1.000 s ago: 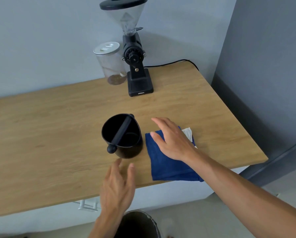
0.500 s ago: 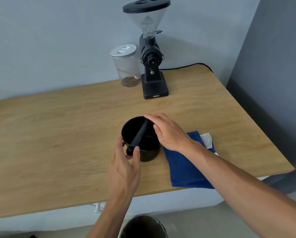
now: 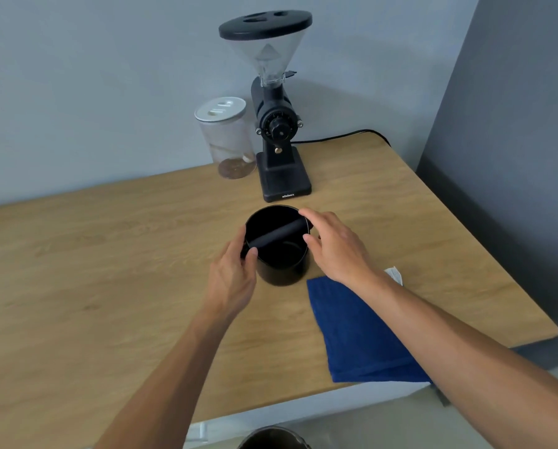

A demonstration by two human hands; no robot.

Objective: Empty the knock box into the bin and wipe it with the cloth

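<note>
The black round knock box [image 3: 284,270] stands on the wooden table [image 3: 93,270], its bar [image 3: 277,236] lying across the open top. My left hand [image 3: 234,280] clasps the box's left side, thumb and fingers around the bar's knob end. From the right, my right hand [image 3: 335,247] holds the rim, with the index finger along the far edge and the thumb at the near edge. A folded blue cloth [image 3: 358,335] lies just right of the box, partly under my right forearm. The bin's dark rim [image 3: 272,437] shows below the table's front edge.
A black coffee grinder [image 3: 276,131] with a clear hopper stands behind the box, its cable running right along the wall. A glass jar [image 3: 227,140] with a white lid sits to its left. A small white packet [image 3: 394,275] lies by the cloth's far corner.
My right hand left the cloth and came onto the box's right rim. My left hand rose from the table's front edge to the box's left side. The view moved closer.
</note>
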